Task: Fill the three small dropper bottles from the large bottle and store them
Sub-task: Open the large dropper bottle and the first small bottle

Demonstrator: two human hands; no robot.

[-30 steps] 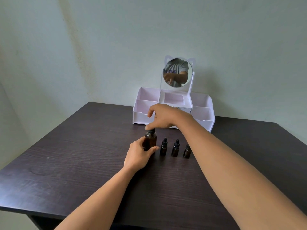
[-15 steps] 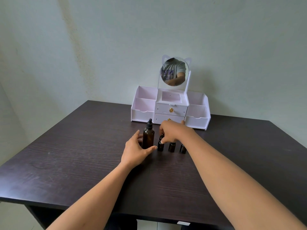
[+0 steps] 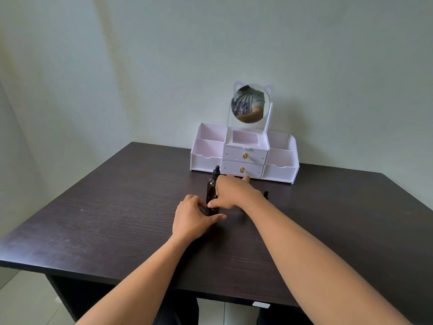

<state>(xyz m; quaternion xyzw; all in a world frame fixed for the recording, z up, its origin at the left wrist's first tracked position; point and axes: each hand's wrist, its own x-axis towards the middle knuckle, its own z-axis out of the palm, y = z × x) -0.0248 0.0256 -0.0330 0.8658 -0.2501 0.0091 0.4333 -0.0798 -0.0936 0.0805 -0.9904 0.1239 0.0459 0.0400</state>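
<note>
The large amber bottle (image 3: 212, 184) with a black dropper cap stands upright on the dark table (image 3: 117, 207), in front of the white organizer (image 3: 206, 161). My right hand (image 3: 232, 192) reaches over the row of small bottles and pinches a small dropper bottle (image 3: 215, 209) low in front of the large bottle. Only a dark sliver of that bottle shows under my thumb. My left hand (image 3: 193, 218) curls beside it with thumb and fingers apart and fingertips close to my right thumb. The black tip of another small bottle (image 3: 266, 193) shows right of my right wrist. The remaining small bottle is hidden.
The organizer has open side compartments and two shut centre drawers with gold knobs (image 3: 245, 156). A round mirror (image 3: 250, 103) stands on top of it. The pale wall runs close behind it. The table's front edge lies under my forearms.
My right hand has shifted left and down, bringing a small bottle in front of the large bottle. My left hand has closed in toward it. The camera has tilted up a little.
</note>
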